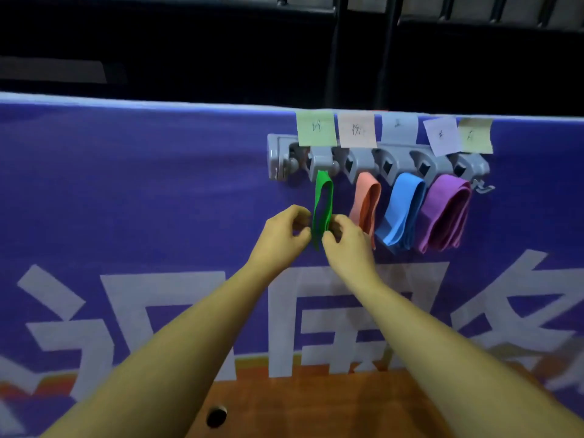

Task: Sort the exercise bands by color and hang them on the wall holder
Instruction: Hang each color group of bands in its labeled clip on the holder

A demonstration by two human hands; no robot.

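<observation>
The sorting looks close to finished. On the grey plastic wall holder (275, 158), fixed to a purple printed banner (126, 191), four colours hang in a row. A bright green loop band (323, 194) hangs from the peg under the green sticky note (316, 128). To its right come a salmon-orange loop band (366, 200), a sky-blue loop band (401, 210) and a thick bunch of purple loop bands (445, 213). Each hangs below a paper note of roughly matching colour.

The last slot on the right, beneath the yellow sticky note (475, 135), carries nothing that I can see. No loose bands show on the strip of brown wooden desk (300, 406) at the bottom edge. Whether a yellow band remains to be hung cannot be told from this view.

Both hands meet at the lower end of the green band, whose top is looped over its peg while the loop hangs open down to the fingers. The right hand (344, 241) has its grip closed, thumb and curled fingers pinching the band's right edge. The left hand (281, 235) has its fingers curled with the tips against the left edge. Its grip appears pinched on the band too, though blur softens the contact. My judgement is that the step in hand is settling this green band on its peg.
</observation>
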